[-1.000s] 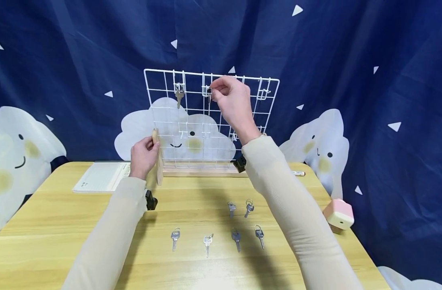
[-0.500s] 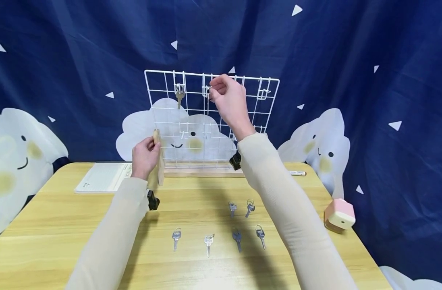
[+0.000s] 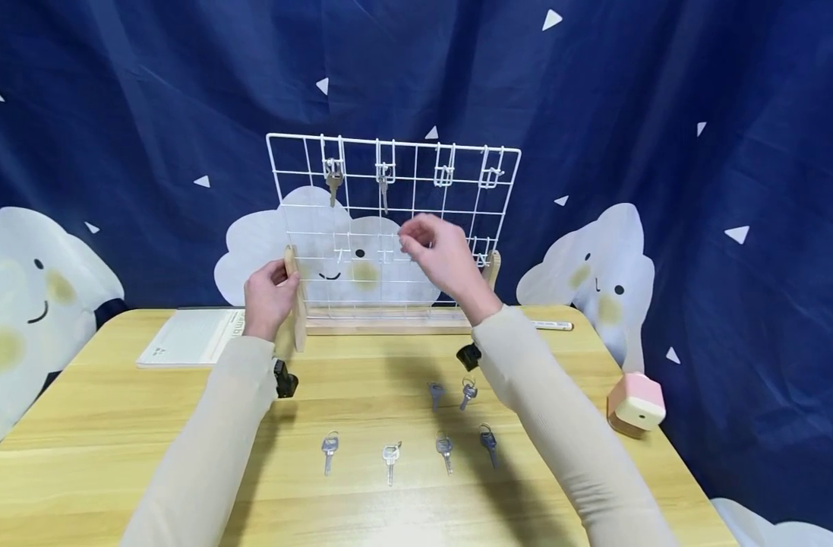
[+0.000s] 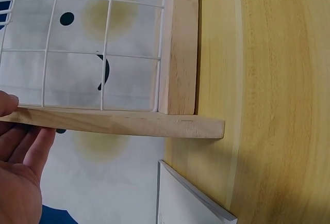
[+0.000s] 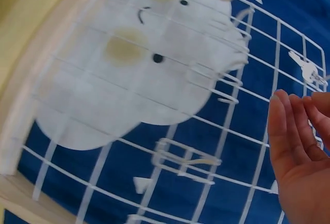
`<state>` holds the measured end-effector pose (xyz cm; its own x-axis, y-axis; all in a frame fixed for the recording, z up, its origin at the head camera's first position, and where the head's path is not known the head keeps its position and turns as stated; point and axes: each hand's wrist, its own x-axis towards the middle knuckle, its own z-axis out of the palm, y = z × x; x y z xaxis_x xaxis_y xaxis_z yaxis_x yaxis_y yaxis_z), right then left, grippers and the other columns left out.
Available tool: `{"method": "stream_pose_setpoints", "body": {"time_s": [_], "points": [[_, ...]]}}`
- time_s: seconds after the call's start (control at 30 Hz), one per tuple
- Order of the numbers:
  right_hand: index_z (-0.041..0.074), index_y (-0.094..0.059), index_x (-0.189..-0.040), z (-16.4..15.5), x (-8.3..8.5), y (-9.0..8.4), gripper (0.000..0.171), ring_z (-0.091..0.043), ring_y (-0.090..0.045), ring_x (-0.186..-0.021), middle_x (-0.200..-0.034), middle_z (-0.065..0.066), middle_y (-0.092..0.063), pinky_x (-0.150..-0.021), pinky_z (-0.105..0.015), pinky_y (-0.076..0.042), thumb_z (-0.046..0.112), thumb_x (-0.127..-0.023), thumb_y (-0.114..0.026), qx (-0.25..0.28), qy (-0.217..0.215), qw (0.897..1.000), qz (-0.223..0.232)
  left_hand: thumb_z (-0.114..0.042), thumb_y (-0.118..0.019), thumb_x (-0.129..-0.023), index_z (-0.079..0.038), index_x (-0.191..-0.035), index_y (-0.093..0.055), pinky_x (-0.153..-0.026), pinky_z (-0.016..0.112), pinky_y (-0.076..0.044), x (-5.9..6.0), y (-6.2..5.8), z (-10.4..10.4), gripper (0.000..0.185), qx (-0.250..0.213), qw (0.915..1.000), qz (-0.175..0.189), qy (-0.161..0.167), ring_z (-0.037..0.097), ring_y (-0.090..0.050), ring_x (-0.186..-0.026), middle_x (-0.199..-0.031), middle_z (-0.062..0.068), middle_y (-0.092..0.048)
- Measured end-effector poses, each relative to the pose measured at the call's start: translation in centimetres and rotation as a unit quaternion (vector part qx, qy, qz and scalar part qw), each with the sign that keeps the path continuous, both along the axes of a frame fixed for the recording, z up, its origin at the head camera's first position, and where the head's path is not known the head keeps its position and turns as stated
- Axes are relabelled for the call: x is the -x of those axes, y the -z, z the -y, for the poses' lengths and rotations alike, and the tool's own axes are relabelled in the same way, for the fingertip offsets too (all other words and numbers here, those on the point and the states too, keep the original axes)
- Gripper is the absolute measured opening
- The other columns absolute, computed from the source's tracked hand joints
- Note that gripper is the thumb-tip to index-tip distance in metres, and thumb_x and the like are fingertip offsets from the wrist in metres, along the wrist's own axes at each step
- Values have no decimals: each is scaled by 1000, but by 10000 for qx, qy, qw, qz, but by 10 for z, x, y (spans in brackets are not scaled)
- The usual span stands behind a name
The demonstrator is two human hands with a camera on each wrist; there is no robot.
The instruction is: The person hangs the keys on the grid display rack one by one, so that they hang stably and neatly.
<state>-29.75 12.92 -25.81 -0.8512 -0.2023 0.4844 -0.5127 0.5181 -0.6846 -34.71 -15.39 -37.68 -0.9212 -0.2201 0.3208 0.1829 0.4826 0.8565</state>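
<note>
No words, brands or numbers can be read anywhere in these views. The white booklet [image 3: 187, 336] lying on the surface at about 9 o'clock from the wire rack [image 3: 393, 228] bears a small dark mark near its front corner and a strip of print along its right edge, but both are too small and blurred to make out.

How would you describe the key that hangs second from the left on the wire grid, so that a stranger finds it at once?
Find the white wire grid standing at the back of the wooden table. Its top row has four hooks; the second key hangs from the second hook from the left, right of the other hanging key, while the two hooks to its right are empty.
</note>
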Motion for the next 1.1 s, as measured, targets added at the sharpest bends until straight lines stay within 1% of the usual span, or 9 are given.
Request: {"method": "stream_pose_setpoints", "body": {"time_s": [0.07,0.23,0.4,0.57,0.7,0.8,0.9,1.1], "points": [[8,-69,-103,-4,-4,12,10,-13,-62,-81,-90,0,-67,-66,-30,-50,13,-97,-63,-221,-1,9996,158,-10,-60,-96,4,-131,-59,-100,39,-49,0,0,2,37,-31,10000,-34,-29,31,-60,-116,-124,23,-63],[10,-70,-99,-18,-16,40,6,-14,-63,-82,-90,2,-68,-70,-32,-52,12,-94,-66,-514,77,9977,446,-9,-61,-96,3,-131,-59,-99,39,-49,1,3,2,37,-106,9999,-12,-36,31,-60,-115,-123,22,-64],[7,-71,-99,-31,-25,63,8,-15,-64,-85,-91,0,-69,-77,-31,-54,8,-92,-68,-744,-35,9949,683,-7,-61,-95,4,-131,-59,-98,37,-50,0,3,2,38,-123,9999,27,-75,31,-60,-115,-124,23,-63],[2,-70,-102,-40,-32,84,11,-20,-67,-96,-100,-6,-69,-83,-30,-57,2,-91,-67,-910,-317,9890,1119,-8,-61,-96,4,-131,-59,-98,37,-50,-1,1,1,37,-71,10000,34,-31,31,-60,-116,-124,23,-63],[1,-70,-110,-48,-37,101,20,-26,-65,-106,-112,-9,-68,-91,-35,-55,7,-91,-70,-1087,-364,9825,1468,-8,-61,-96,4,-131,-58,-99,37,-49,-1,0,1,37,-104,9999,41,25,31,-60,-117,-125,23,-62],[2,-69,-114,-53,-41,113,25,-29,-63,-110,-117,-9,-66,-94,-40,-52,12,-91,-71,-1153,-330,9785,1679,-8,-61,-96,4,-132,-58,-99,37,-49,-1,-1,1,38,-68,9999,64,48,31,-59,-117,-126,23,-62],[1,-68,-115,-57,-46,125,26,-31,-62,-112,-119,-10,-66,-96,-43,-51,9,-91,-70,-1217,-404,9754,1792,-8,-61,-96,4,-131,-59,-99,37,-49,1,0,3,37,-41,10000,9,35,31,-60,-117,-125,23,-62],[2,-68,-116,-59,-55,146,28,-32,-58,-118,-125,-10,-64,-102,-45,-47,2,-88,-70,-1696,-627,9686,1706,-7,-61,-95,5,-130,-60,-98,37,-49,3,2,3,36,-72,9999,-5,71,30,-60,-116,-123,23,-63]]}}
